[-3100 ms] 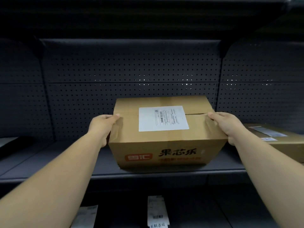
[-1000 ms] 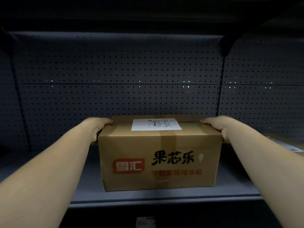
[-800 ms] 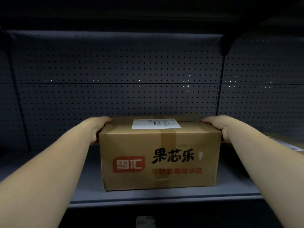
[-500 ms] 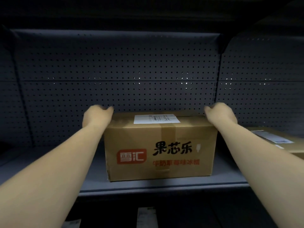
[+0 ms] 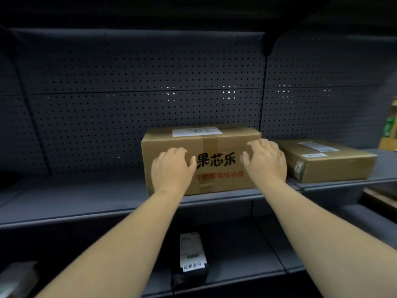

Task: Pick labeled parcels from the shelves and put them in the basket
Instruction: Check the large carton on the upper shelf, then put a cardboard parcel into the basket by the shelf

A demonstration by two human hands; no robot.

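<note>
Cardboard parcel [image 5: 202, 160], taped, white label on top, sits mid-shelf [image 5: 86, 196]. Left hand [image 5: 171, 171] and right hand [image 5: 266, 162] hover open before its front, gripping nothing. Probably stiff, bulky, moderately heavy; best gripped at its three and nine o'clock ends.
</note>
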